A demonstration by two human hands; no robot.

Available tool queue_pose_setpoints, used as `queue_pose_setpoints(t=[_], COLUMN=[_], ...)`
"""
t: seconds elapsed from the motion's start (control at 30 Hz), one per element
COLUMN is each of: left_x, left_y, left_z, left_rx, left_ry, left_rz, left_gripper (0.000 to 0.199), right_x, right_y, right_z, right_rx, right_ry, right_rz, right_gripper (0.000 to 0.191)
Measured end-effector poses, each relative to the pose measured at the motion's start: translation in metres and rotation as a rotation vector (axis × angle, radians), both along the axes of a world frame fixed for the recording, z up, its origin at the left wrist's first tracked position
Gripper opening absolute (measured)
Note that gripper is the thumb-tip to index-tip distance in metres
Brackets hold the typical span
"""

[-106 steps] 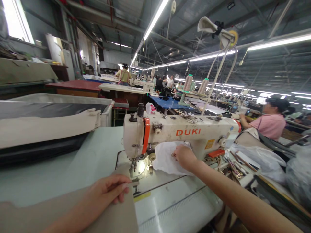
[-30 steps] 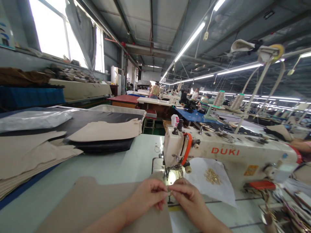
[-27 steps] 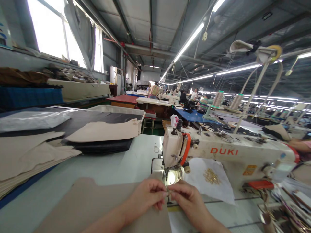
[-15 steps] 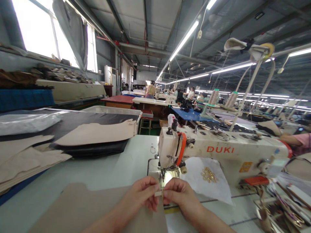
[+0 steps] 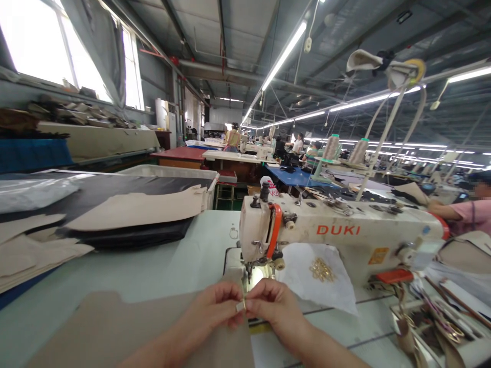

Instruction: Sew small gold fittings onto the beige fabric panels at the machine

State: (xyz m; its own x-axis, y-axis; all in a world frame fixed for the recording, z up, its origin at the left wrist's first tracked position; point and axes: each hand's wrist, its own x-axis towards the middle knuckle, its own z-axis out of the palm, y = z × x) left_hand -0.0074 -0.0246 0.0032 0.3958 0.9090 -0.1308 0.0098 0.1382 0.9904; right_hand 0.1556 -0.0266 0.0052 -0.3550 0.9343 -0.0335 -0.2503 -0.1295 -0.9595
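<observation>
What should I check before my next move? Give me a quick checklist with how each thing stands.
1. Left hand gripping the small strip: ok.
2. Right hand pinching the gold piece at the strip: ok.
3. Fingers well away from the needle: not ok, they look close in front of it.
4. Needle threaded: cannot tell, too small to see.
5. Beige panel lying flat on the table: ok, where visible.
6. Loose gold pieces together on the white sheet: ok.

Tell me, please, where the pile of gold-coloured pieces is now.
In the head view, the pile lies right of centre, on the white sheet below the DUKI machine's arm, beyond the right hand.
</observation>
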Motion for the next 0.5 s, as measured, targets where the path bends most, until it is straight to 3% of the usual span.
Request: queue_pose_setpoints(t=[0.17,0.3,0.5], left_x=[0.002,0.002,-0.002], left_y=[-0.006,-0.007,-0.004], left_z=[0.006,0.002,-0.008], left_rx=[0.117,0.263,0.234], left_ry=[0.155,0.295,0.299], left_rz=[0.047,0.104,0.127], left_gripper=[0.012,0.006,0.004], right_x=[0.0,-0.001,0.005], right_y=[-0.007,-0.01,-0.009], right_z=[-0.005,-0.008,-0.002], right_rx=[0.212,0.263,0.472], right_ry=[-0.104,-0.211,-0.399], right_rz=[0.033,0.019,-0.028], right_gripper=[0.033,0.034,0.01])
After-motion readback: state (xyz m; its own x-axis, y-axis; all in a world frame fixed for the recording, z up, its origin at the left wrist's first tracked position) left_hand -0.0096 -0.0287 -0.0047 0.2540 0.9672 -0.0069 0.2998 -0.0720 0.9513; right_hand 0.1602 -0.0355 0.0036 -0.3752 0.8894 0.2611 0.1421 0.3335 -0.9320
